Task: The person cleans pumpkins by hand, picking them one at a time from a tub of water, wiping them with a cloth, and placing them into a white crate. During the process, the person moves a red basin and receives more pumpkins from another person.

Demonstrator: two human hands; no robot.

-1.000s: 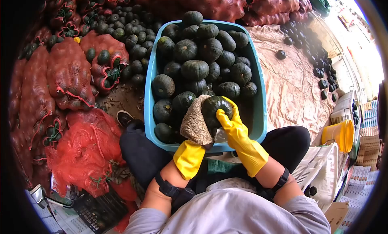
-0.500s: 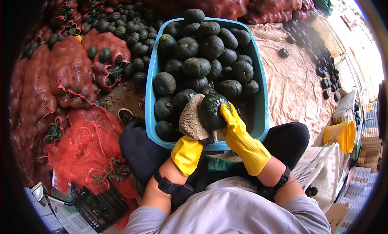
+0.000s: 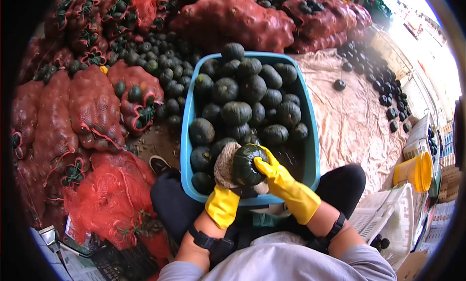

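A round, dark green pumpkin (image 3: pixel 244 165), wet and shiny, is held between my two hands over the near edge of a blue tub (image 3: pixel 185 140). On my left hand (image 3: pixel 223 204) is a yellow rubber glove, with a rough brown cloth mitt (image 3: pixel 224 164) over the fingers. The mitt cups the pumpkin's left side and underside; the fingers inside are hidden. My right hand (image 3: pixel 281 179), also in a yellow glove, grips the pumpkin's right side, thumb across its face. Many similar pumpkins (image 3: pixel 236 113) are heaped in the tub, with some dark water showing at its right.
Red mesh sacks (image 3: pixel 94 106) full of pumpkins stand at left and back. A crumpled red net (image 3: pixel 114 196) lies by my left leg. Loose pumpkins (image 3: pixel 165 62) cover the floor behind. At right are a pale sheet (image 3: pixel 347 120), a yellow bucket (image 3: pixel 412 171) and a white crate (image 3: pixel 383 210).
The view has tilted up, so the tub sits lower in it. The pumpkin has turned and moved slightly left and nearer me, with both hands still on it.
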